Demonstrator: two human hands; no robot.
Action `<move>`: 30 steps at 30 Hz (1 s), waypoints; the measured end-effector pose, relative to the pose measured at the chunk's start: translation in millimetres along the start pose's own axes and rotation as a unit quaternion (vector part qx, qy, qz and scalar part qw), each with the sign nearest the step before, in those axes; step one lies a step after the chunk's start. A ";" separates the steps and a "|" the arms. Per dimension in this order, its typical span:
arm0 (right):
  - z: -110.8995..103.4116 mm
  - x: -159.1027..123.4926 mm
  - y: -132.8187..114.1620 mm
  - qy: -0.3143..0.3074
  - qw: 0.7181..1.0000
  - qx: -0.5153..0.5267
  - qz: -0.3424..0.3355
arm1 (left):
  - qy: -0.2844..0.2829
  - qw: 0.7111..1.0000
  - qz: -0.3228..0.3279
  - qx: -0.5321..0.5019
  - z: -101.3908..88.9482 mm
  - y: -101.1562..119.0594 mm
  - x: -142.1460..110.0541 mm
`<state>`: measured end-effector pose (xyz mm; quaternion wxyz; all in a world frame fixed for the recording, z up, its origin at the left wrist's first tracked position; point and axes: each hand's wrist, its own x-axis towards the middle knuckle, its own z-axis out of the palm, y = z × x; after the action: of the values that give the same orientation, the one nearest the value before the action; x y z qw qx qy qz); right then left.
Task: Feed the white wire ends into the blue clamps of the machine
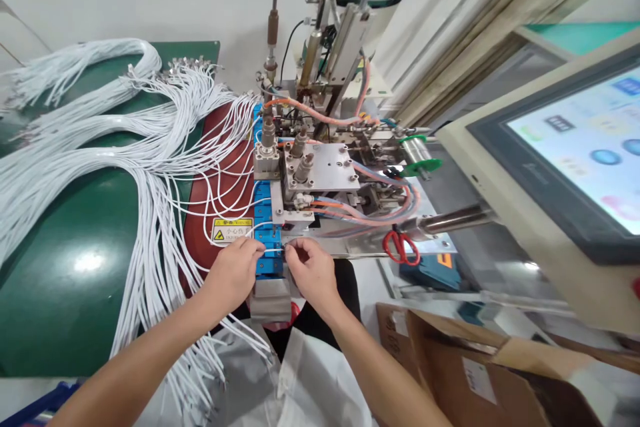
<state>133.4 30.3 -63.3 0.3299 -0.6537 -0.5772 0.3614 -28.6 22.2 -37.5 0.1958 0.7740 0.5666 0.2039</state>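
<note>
White cable [273, 251] spans between left fingers [257, 247] and right fingers [294, 253].

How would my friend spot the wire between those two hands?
Find the metal machine beside the green table, then follow its blue strip to the end nearest the person. There, one white cable crosses the blue, between the left hand and right hand. Unlike the other cables, it has a hand on each side.

Your bare left forearm [150, 350] slanted up from the lower left and your right forearm [383, 363] from the lower right, while your left hand [234, 272] and right hand [314, 273] stood nearly level, backs upward, thumbs and fingers pinched, fingertips facing across a narrow gap.
</note>
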 end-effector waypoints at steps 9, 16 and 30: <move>-0.7 8.0 13.4 0.002 0.984 0.156 0.084 | 0.018 0.991 0.081 0.108 -1.8 -2.2 -1.0; -18.3 1.2 7.6 0.034 0.962 0.257 0.087 | -0.080 0.986 0.116 0.086 -30.3 1.3 -21.1; -28.0 -23.9 15.5 -0.048 0.932 0.359 0.030 | -0.129 0.987 -0.016 -0.098 -39.7 14.7 -21.8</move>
<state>163.6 4.5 -59.6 0.5039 -0.4902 -0.4042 0.5851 -44.2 0.1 1.7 0.3451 0.7617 0.5265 0.1534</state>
